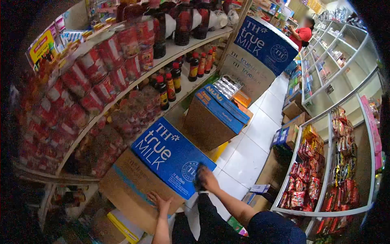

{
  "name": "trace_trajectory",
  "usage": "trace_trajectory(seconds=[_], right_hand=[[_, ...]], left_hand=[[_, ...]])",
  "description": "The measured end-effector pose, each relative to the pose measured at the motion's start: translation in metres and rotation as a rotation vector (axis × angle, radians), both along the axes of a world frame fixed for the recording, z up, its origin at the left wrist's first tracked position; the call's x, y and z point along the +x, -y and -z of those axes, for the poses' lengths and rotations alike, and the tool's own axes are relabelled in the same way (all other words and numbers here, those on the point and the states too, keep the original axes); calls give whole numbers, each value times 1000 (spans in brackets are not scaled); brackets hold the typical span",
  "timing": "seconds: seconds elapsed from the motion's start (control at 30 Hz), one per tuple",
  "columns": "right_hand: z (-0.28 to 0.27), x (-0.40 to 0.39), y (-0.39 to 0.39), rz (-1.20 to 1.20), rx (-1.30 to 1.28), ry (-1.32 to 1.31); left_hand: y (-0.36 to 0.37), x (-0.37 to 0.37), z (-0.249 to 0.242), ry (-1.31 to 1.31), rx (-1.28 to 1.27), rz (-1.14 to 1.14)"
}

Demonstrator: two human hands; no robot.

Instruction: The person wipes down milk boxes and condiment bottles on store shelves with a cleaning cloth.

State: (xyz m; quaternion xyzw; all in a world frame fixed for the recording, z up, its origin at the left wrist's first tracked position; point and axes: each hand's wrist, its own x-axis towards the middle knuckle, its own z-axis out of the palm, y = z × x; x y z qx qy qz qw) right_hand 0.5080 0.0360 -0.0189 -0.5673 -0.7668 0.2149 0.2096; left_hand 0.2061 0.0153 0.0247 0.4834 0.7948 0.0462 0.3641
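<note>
A large carton with a blue TH true MILK panel [162, 152] and a plain brown part stands in front of me. My left hand [159, 203] rests on the brown cardboard part [142, 195], its fingers spread. Near the right end of the blue panel is my right hand [206, 179], with something dark at its fingers that is too blurred to make out. Just beyond the carton stands a blue and brown Nuvi box [219, 112].
Shelves with red packets [91, 65] and dark bottles [177, 77] line the left. More TH true MILK cartons [266, 42] are stacked ahead. A white tiled aisle [248, 150] runs beside a glass-fronted rack [329, 162]. Far back is a person in red [302, 34].
</note>
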Motion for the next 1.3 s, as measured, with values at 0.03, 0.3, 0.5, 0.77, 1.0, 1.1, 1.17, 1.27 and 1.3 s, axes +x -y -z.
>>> trace_trajectory(seconds=[0.03, 0.3, 0.5, 0.77, 1.0, 1.1, 1.17, 1.27, 1.3], right_hand=[[-20, -4, -7, 208, 31, -32], [-30, -118, -59, 116, 97, -152], [-46, -165, 16, 233, -274, -529], [-94, -193, 6, -510, -117, -70], [-178, -265, -59, -285, -275, -130], [-163, -264, -52, -72, -613, -312], [-131, -243, -35, 127, -679, -528], [-69, -180, 7, 484, -574, -322], [-72, -164, 25, 662, -482, -333]], left_hand=[[11, -8, 7, 80, 137, 21], [41, -82, -50, -228, 196, 131], [49, -106, -45, -179, 49, 126], [64, -114, -8, -35, 57, 118], [45, -94, -38, -98, 417, 30], [13, -73, -67, -63, 455, 232], [10, -62, -33, -77, 505, 341], [19, -43, -19, -45, 539, 551], [22, -34, -25, 21, 607, 643]])
